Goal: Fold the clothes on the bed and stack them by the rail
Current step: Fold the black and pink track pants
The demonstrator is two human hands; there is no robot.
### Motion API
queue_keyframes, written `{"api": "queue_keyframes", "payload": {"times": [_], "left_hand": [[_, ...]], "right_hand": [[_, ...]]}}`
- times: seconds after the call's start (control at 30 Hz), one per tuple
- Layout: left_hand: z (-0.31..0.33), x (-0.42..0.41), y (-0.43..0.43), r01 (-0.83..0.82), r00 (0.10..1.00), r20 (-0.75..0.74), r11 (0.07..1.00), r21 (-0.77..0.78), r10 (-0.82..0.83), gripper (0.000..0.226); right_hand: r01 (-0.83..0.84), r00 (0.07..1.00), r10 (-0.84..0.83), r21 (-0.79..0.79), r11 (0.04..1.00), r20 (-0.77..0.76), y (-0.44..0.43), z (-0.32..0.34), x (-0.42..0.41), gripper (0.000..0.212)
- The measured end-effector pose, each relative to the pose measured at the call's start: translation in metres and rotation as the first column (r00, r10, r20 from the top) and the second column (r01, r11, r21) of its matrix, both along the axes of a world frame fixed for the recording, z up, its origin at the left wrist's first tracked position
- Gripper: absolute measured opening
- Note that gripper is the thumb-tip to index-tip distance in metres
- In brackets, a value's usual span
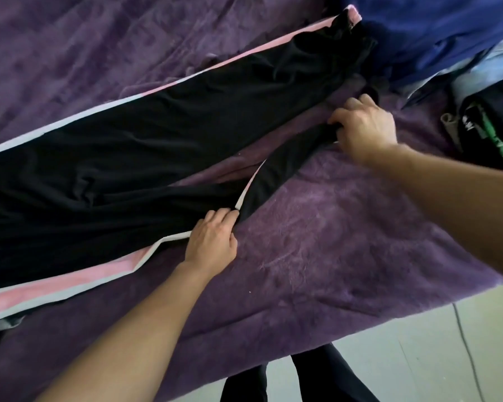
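A pair of black track pants (145, 132) with pink and white side stripes lies stretched across the purple bed cover (331, 242), waist at the left, leg ends toward the upper right. The near leg is twisted and narrow. My left hand (212, 237) pinches this leg at its white-striped edge near the middle of the bed. My right hand (363, 126) grips the same leg further up, close to its end, with the fabric bunched under the fingers.
A dark blue garment (436, 33) and a light blue one (482, 68) lie at the upper right. A black garment with green and white print (488, 134) sits at the right edge. The bed's near edge runs above grey floor (418, 358), where my legs stand.
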State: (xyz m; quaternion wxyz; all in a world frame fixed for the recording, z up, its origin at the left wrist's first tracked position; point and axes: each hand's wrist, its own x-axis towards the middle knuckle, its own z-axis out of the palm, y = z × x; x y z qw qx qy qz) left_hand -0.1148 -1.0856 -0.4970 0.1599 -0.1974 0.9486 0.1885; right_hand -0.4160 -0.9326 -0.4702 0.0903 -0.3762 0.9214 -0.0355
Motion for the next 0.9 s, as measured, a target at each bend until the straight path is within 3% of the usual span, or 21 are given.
{"api": "queue_keyframes", "payload": {"times": [0.07, 0.13, 0.17, 0.23, 0.33, 0.4, 0.47, 0.5, 0.6, 0.67, 0.73, 0.8, 0.83, 0.9], "left_hand": [[0.001, -0.003, 0.004, 0.010, 1.000, -0.027, 1.000, 0.015, -0.009, 0.045], [0.001, -0.006, 0.010, 0.039, 0.999, -0.024, 0.999, 0.025, -0.039, 0.036], [0.001, -0.007, 0.014, 0.057, 0.998, -0.023, 0.998, 0.028, -0.057, 0.031], [0.000, -0.011, 0.022, 0.081, 0.996, -0.042, 0.997, 0.018, -0.081, 0.024], [-0.003, -0.018, 0.031, 0.090, 0.995, -0.048, 0.996, 0.012, -0.090, 0.035], [-0.004, -0.023, 0.036, 0.096, 0.995, -0.016, 0.995, 0.015, -0.096, 0.044], [-0.007, -0.027, 0.039, 0.111, 0.994, 0.012, 0.994, 0.005, -0.111, 0.045], [-0.007, -0.029, 0.039, 0.118, 0.993, 0.018, 0.993, -0.004, -0.118, 0.043], [-0.006, -0.034, 0.036, 0.102, 0.995, 0.004, 0.995, -0.017, -0.102, 0.033], [-0.007, -0.040, 0.032, 0.068, 0.997, -0.024, 0.998, -0.014, -0.069, 0.034], [-0.008, -0.049, 0.031, 0.050, 0.997, -0.050, 0.998, -0.024, -0.051, 0.040], [-0.008, -0.056, 0.033, 0.045, 0.998, -0.047, 0.999, -0.018, -0.046, 0.045], [-0.008, -0.057, 0.036, 0.056, 0.998, -0.032, 0.998, -0.004, -0.056, 0.047], [-0.010, -0.055, 0.044, 0.110, 0.994, 0.016, 0.994, 0.017, -0.110, 0.050]], "right_hand": [[-0.047, 0.998, 0.045, -0.052, 0.998, -0.040, 0.058, 0.002, 0.018, 0.021], [-0.045, 0.999, 0.043, 0.093, 0.995, 0.028, 0.117, 0.006, 0.041, 0.014], [0.007, 0.998, -0.015, 0.162, 0.987, 0.053, 0.140, 0.008, 0.049, 0.011], [0.141, 0.989, -0.146, 0.137, 0.980, 0.026, 0.164, 0.012, 0.055, 0.006], [0.348, 0.936, -0.351, -0.088, 0.933, -0.018, 0.141, 0.016, 0.046, 0.023], [0.575, 0.818, -0.570, -0.163, 0.802, 0.082, 0.111, 0.011, 0.030, 0.041], [0.733, 0.668, -0.720, -0.003, 0.680, 0.187, 0.088, 0.004, 0.012, 0.067], [0.741, 0.640, -0.744, 0.102, 0.664, 0.192, 0.082, 0.000, 0.006, 0.071], [0.699, 0.659, -0.736, 0.238, 0.675, 0.154, 0.089, -0.002, -0.005, 0.036], [0.710, 0.677, -0.696, 0.039, 0.703, 0.239, 0.103, 0.006, -0.009, 0.022], [0.707, 0.706, -0.629, -0.284, 0.647, 0.325, 0.111, 0.021, -0.012, 0.026], [0.680, 0.733, -0.584, -0.410, 0.609, 0.348, 0.122, 0.028, -0.014, 0.028], [0.672, 0.740, -0.589, -0.341, 0.657, 0.323, 0.130, 0.026, -0.010, 0.028], [0.619, 0.771, -0.593, -0.057, 0.783, 0.231, 0.143, 0.017, 0.004, 0.033]]}}
